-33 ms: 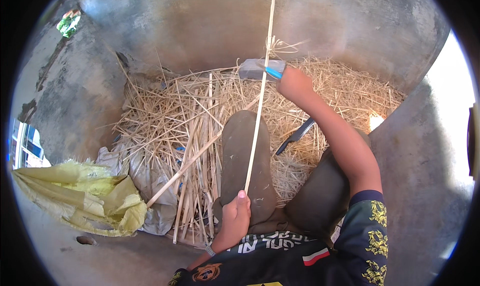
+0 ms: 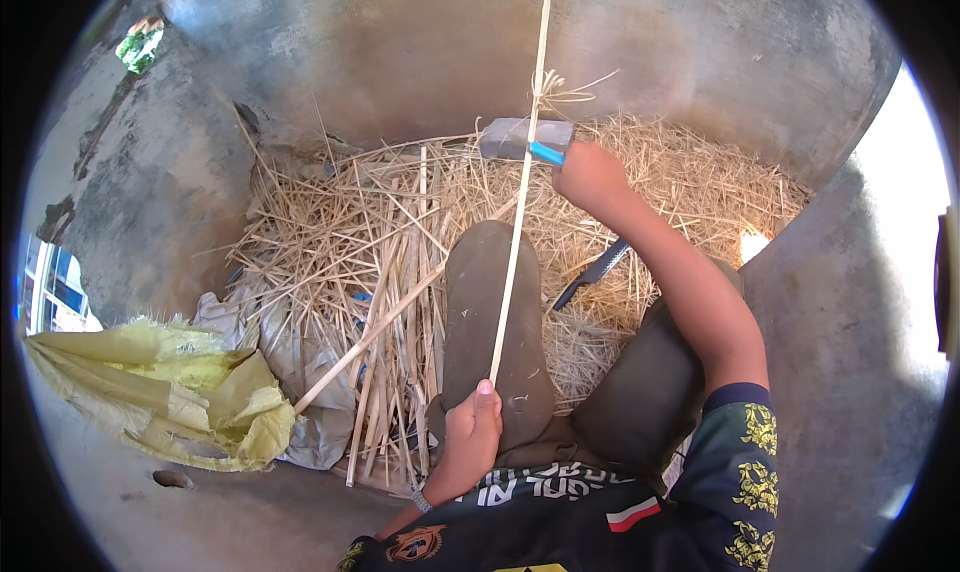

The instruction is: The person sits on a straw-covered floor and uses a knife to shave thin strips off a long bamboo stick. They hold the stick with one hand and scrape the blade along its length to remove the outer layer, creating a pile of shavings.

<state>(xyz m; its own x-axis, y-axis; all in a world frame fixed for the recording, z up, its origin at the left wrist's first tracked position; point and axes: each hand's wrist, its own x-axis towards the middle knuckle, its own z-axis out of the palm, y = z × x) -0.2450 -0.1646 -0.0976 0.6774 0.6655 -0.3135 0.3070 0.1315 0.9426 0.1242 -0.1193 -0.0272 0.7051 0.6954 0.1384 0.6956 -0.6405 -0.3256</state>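
A long, pale wooden strip (image 2: 514,252) runs from my lap up past my knee, its far end standing out in front of the wall. My left hand (image 2: 473,427) is closed around its near end, thumb along the top. Farther up, my right hand (image 2: 590,175) grips a small blue-handled tool (image 2: 546,153) whose end meets the strip; I cannot make out a blade. Thin curled shavings (image 2: 552,93) cling to the strip just beyond the tool. Behind it lies a grey rectangular block (image 2: 503,140). Below my right forearm rests a knife with a black handle (image 2: 602,266).
Loose shavings (image 2: 690,172) cover the ground ahead and to the right. On the left lie many split sticks (image 2: 395,302), a yellow torn sack (image 2: 170,392) and a grey plastic sheet (image 2: 315,372). A curved concrete wall (image 2: 400,52) surrounds me closely.
Almost nothing differs. The blue handle lies at a slightly flatter angle, and the loose end of the curled shavings has lifted a little. My left hand keeps its place.
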